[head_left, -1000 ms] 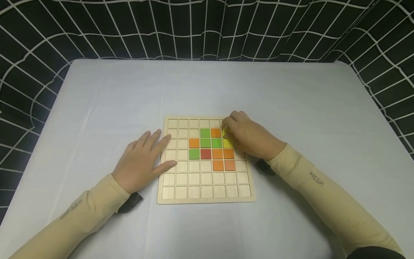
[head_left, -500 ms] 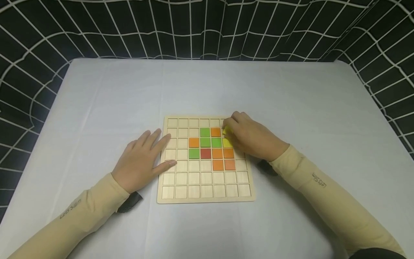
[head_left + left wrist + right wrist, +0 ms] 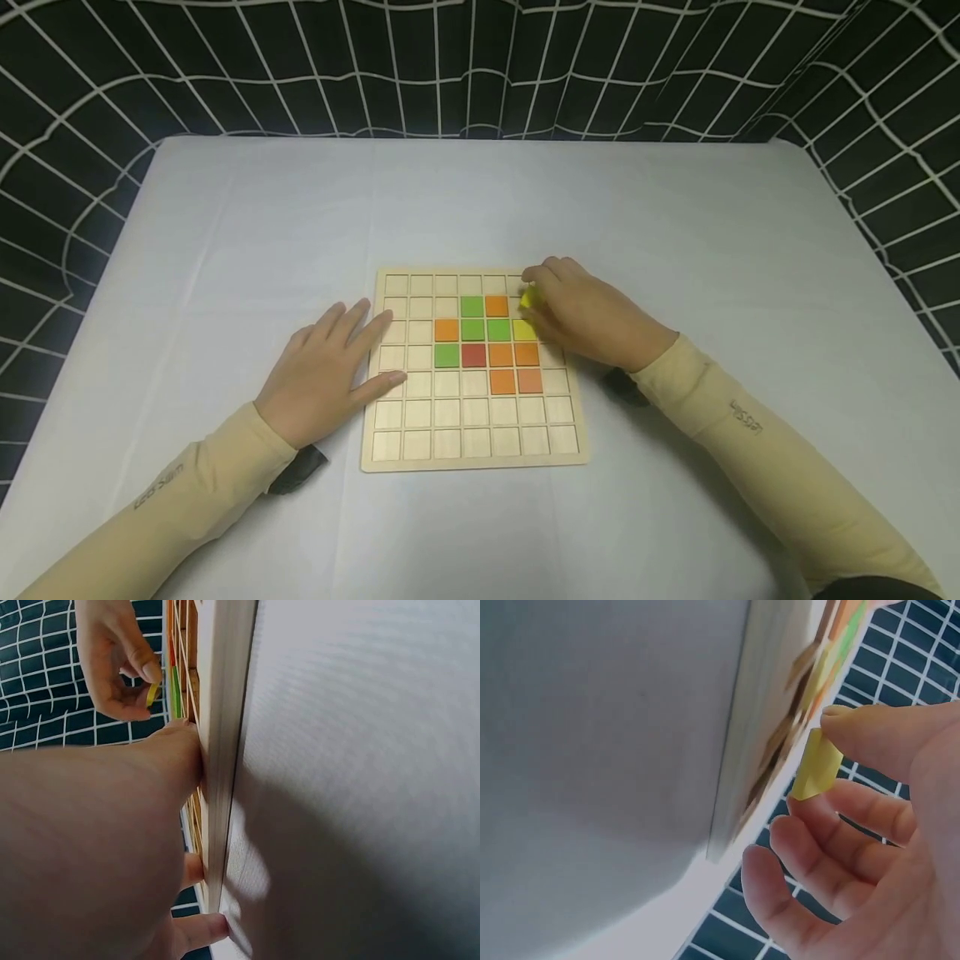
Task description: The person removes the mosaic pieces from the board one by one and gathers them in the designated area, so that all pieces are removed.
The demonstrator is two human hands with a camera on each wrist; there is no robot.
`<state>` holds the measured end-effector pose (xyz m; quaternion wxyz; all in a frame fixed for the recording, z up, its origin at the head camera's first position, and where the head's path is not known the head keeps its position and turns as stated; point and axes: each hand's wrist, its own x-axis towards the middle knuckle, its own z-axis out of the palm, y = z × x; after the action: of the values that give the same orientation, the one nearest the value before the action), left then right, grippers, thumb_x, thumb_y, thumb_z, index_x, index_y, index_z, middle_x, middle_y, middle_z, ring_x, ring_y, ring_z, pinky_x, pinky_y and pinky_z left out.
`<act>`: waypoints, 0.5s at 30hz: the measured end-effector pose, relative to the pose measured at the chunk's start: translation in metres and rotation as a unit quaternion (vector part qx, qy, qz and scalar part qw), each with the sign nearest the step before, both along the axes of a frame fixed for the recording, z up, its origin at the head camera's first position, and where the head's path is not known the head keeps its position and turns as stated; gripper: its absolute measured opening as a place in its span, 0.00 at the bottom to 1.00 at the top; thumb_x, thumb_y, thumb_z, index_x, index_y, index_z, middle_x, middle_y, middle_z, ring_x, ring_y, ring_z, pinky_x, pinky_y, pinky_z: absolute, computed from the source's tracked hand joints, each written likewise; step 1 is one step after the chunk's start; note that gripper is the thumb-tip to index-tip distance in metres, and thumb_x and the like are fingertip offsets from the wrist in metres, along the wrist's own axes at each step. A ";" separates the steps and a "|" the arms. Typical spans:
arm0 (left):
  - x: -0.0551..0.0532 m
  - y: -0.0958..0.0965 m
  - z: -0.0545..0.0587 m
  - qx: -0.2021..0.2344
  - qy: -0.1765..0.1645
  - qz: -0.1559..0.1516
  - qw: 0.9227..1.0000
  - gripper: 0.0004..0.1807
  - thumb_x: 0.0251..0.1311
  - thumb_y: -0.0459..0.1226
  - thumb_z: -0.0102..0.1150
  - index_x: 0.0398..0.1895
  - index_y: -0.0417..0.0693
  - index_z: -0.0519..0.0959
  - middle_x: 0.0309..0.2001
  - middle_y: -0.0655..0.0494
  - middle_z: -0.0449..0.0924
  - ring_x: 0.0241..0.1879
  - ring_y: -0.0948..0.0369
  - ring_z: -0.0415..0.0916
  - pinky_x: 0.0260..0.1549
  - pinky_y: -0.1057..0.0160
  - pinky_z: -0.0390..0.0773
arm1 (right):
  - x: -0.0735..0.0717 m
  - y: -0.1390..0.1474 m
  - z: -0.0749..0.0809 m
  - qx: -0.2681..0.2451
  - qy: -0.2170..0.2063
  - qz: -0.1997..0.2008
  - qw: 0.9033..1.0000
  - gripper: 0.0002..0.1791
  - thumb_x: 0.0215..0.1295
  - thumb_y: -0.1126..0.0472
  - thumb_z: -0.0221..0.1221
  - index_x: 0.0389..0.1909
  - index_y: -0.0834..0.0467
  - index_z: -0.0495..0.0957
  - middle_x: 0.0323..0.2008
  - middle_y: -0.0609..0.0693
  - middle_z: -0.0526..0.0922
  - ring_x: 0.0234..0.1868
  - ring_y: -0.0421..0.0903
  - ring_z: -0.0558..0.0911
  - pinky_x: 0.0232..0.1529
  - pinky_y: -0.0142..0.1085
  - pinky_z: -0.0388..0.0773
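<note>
A square wooden grid board (image 3: 476, 413) lies on the table, with several colored square tiles seated in its cells. My left hand (image 3: 318, 375) rests flat on the board's left edge, fingers spread. Over the board's upper right part, my right hand (image 3: 588, 317) pinches a yellow tile (image 3: 818, 766) between thumb and fingertips. That tile is tilted and raised off the board, as the right wrist view shows. Below it, another yellow tile (image 3: 524, 330) sits in its cell. Near it are green tiles (image 3: 472, 307), orange tiles (image 3: 496, 306) and one red tile (image 3: 474, 355).
A white cloth (image 3: 465, 208) covers the table around the board. Dark netting with white lines (image 3: 450, 67) stands along the back and both sides. A small dark object sits under each wrist.
The right hand has shifted slightly to the right with the yellow tile, which has tilted and come up from its place beside the top orange tile. The left hand stays put on the board.
</note>
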<state>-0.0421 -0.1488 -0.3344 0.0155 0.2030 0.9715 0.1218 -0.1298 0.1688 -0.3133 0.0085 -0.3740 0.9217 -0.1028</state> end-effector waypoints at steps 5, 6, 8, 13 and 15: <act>-0.001 0.000 -0.001 -0.001 0.008 0.000 1.000 0.40 0.61 0.59 0.54 0.71 0.47 0.62 0.69 0.40 0.61 0.66 0.38 0.59 0.54 0.37 0.67 | -0.002 0.007 0.005 -0.001 -0.017 -0.019 1.000 0.18 0.66 0.58 0.59 0.51 0.62 0.68 0.36 0.52 0.73 0.39 0.49 0.70 0.42 0.38 0.72; -0.001 -0.001 -0.001 -0.002 0.010 0.000 1.000 0.40 0.61 0.59 0.54 0.70 0.47 0.63 0.69 0.40 0.62 0.66 0.38 0.59 0.54 0.37 0.68 | -0.002 0.008 0.006 0.000 -0.024 -0.024 0.999 0.17 0.65 0.58 0.59 0.49 0.62 0.68 0.35 0.52 0.72 0.38 0.49 0.69 0.41 0.38 0.71; -0.001 -0.001 -0.001 -0.003 0.013 0.000 1.000 0.40 0.61 0.59 0.54 0.70 0.47 0.63 0.68 0.40 0.62 0.66 0.38 0.60 0.53 0.37 0.68 | -0.002 0.012 0.007 0.005 -0.034 -0.033 0.999 0.16 0.65 0.58 0.60 0.46 0.62 0.69 0.34 0.52 0.72 0.38 0.49 0.69 0.41 0.38 0.70; -0.001 -0.001 -0.001 -0.002 0.008 0.000 1.000 0.40 0.61 0.59 0.54 0.70 0.47 0.63 0.69 0.40 0.61 0.66 0.38 0.59 0.53 0.37 0.68 | 0.000 0.028 0.005 0.020 -0.040 -0.045 0.998 0.12 0.64 0.60 0.62 0.41 0.60 0.70 0.34 0.51 0.72 0.37 0.48 0.69 0.40 0.38 0.71; -0.001 -0.001 -0.001 -0.002 0.006 0.000 1.000 0.40 0.61 0.59 0.54 0.70 0.47 0.63 0.69 0.40 0.61 0.66 0.38 0.59 0.54 0.37 0.68 | 0.002 0.036 0.004 0.023 -0.027 -0.038 0.999 0.10 0.63 0.63 0.62 0.40 0.60 0.71 0.34 0.51 0.73 0.37 0.47 0.70 0.41 0.38 0.72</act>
<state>-0.0427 -0.1494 -0.3357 0.0098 0.2039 0.9717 0.1189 -0.1281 0.2047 -0.3093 0.0379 -0.3360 0.9366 -0.0919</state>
